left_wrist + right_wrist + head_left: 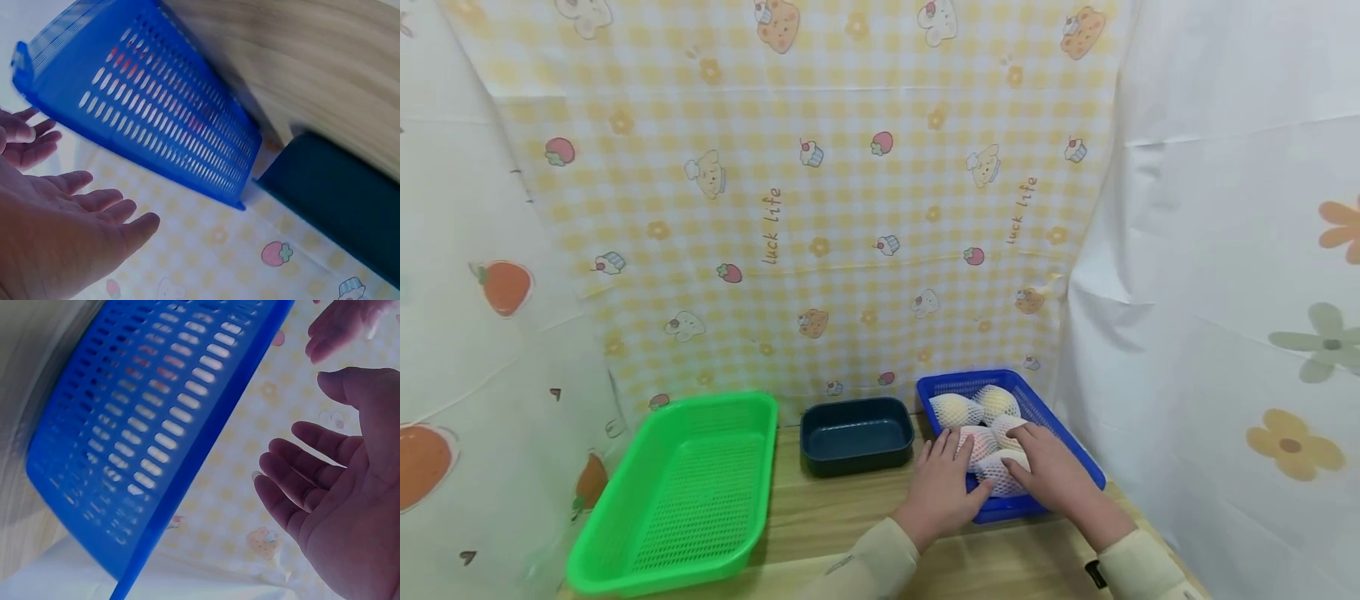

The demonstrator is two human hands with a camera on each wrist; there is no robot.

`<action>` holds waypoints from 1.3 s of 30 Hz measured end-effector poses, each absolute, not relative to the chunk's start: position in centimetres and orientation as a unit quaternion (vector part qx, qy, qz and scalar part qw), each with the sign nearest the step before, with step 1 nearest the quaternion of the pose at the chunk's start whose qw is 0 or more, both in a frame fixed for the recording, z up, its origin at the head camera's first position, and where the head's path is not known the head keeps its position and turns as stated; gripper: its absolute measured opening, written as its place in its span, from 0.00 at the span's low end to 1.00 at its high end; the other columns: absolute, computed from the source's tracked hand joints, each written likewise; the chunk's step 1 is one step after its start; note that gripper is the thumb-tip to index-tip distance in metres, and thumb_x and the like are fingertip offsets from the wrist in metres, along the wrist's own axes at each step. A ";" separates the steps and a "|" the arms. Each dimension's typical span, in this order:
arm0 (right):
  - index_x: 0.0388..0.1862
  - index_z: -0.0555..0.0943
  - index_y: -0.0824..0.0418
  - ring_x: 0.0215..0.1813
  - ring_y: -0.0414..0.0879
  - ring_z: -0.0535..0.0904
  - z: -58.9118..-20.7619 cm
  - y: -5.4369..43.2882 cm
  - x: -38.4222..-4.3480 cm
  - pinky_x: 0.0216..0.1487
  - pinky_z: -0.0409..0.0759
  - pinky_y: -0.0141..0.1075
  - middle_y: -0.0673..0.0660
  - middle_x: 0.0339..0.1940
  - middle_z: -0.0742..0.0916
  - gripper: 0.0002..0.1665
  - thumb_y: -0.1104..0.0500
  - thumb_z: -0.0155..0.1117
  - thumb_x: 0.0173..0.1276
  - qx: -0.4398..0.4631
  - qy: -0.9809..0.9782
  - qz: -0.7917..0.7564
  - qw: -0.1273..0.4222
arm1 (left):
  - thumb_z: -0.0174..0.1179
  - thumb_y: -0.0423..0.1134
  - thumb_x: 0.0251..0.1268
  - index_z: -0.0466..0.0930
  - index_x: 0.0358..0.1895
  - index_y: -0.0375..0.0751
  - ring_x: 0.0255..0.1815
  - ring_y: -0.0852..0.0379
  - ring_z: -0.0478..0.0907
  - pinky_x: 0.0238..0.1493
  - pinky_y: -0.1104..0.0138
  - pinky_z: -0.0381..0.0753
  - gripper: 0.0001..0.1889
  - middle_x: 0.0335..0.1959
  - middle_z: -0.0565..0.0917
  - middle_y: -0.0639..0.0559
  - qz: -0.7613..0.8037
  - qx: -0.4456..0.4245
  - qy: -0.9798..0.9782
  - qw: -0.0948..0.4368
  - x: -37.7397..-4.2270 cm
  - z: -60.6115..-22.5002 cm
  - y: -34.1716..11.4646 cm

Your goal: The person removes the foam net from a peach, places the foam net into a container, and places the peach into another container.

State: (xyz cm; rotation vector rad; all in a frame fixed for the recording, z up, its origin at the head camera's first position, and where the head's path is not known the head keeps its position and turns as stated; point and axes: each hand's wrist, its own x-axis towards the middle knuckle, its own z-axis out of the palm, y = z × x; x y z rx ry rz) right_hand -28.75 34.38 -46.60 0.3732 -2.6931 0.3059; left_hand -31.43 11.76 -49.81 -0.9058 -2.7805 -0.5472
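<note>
Lower right, the left hand and right hand, fingers loosely spread, hover over net-wrapped fruit inside the blue basket's raised rim. Bare tabletop reaches the green basket, lower left; beyond, centre, the dark tray fronts a patterned curtain.

Blue basket: smooth plastic | mesh sleeves: matt foam | green basket: glossy plastic | tabletop: wood-grained

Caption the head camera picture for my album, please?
Left hand and right hand over a blue basket of net-wrapped items, a dark tray and green basket nearby.
</note>
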 end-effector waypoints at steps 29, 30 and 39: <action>0.67 0.83 0.65 0.62 0.64 0.85 -47.9 36.5 -33.4 0.62 0.84 0.60 0.63 0.61 0.87 0.38 0.54 0.88 0.62 0.190 -0.978 0.054 0.068 | 0.39 0.79 0.80 0.66 0.88 0.50 0.91 0.42 0.52 0.84 0.37 0.58 0.48 0.91 0.56 0.44 -0.155 -0.263 -0.950 0.065 -32.8 -53.1 13.1; 0.67 0.83 0.65 0.61 0.62 0.85 -47.9 36.5 -33.6 0.61 0.84 0.59 0.62 0.60 0.87 0.39 0.55 0.89 0.60 0.193 -0.978 0.053 0.057 | 0.39 0.79 0.80 0.66 0.88 0.50 0.91 0.42 0.52 0.84 0.37 0.59 0.47 0.91 0.56 0.44 -0.155 -0.263 -0.950 0.064 -32.8 -53.1 13.1; 0.62 0.85 0.58 0.56 0.55 0.84 -48.0 36.2 -35.6 0.58 0.86 0.54 0.54 0.55 0.85 0.39 0.55 0.95 0.52 0.228 -0.973 0.025 -0.012 | 0.43 0.76 0.82 0.66 0.88 0.50 0.91 0.42 0.52 0.83 0.36 0.60 0.45 0.91 0.57 0.43 -0.167 -0.269 -0.947 0.061 -32.5 -52.8 13.0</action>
